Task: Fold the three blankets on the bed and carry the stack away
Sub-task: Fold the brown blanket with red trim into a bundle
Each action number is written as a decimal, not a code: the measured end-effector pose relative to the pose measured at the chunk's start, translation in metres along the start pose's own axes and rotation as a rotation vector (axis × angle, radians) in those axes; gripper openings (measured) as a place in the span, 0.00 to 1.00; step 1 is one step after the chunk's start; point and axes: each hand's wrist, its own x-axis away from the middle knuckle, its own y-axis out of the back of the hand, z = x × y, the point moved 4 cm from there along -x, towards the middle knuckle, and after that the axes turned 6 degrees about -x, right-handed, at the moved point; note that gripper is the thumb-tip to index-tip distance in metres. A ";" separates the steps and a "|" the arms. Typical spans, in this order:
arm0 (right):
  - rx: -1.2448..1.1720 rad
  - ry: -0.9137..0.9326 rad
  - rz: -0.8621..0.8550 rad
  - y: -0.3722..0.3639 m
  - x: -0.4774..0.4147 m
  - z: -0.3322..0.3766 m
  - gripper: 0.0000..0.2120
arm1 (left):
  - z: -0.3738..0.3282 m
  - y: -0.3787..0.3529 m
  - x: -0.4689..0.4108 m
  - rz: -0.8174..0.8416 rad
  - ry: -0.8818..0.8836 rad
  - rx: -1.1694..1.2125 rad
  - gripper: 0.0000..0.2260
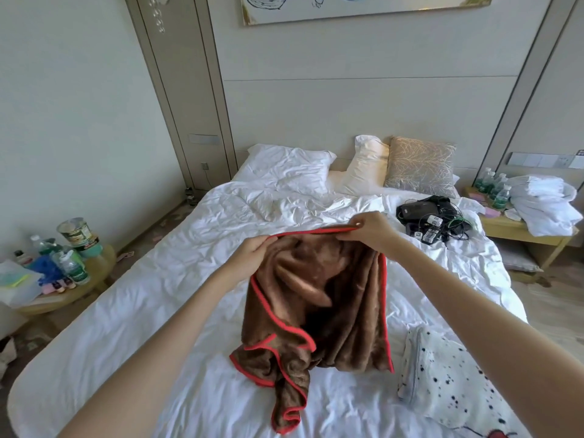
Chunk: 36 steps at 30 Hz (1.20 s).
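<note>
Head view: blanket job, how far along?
Done, apparently: the spotted blanket lies folded on the bed. In hand: left hand and right hand pinch the brown blanket by its red-trimmed top edge, lower end crumpled on the bed. Left: fold it, stack, carry away. A third blanket isn't visible.

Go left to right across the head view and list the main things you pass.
Round wooden side table crowded with bottles → brown fleece blanket with red trim, held up over the bed → black tangle of devices and cables → light wooden nightstand bearing crumpled white linen.
</note>
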 end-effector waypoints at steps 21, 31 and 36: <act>0.136 -0.106 0.035 -0.015 0.046 -0.119 0.04 | 0.016 0.050 0.010 -0.460 0.000 -0.133 0.16; 0.092 0.285 0.200 -0.020 0.020 0.068 0.05 | -0.060 -0.034 0.015 0.088 -0.100 -0.008 0.13; -0.108 0.149 0.357 -0.020 0.021 0.062 0.08 | -0.068 -0.014 0.016 -0.029 -0.149 -0.073 0.11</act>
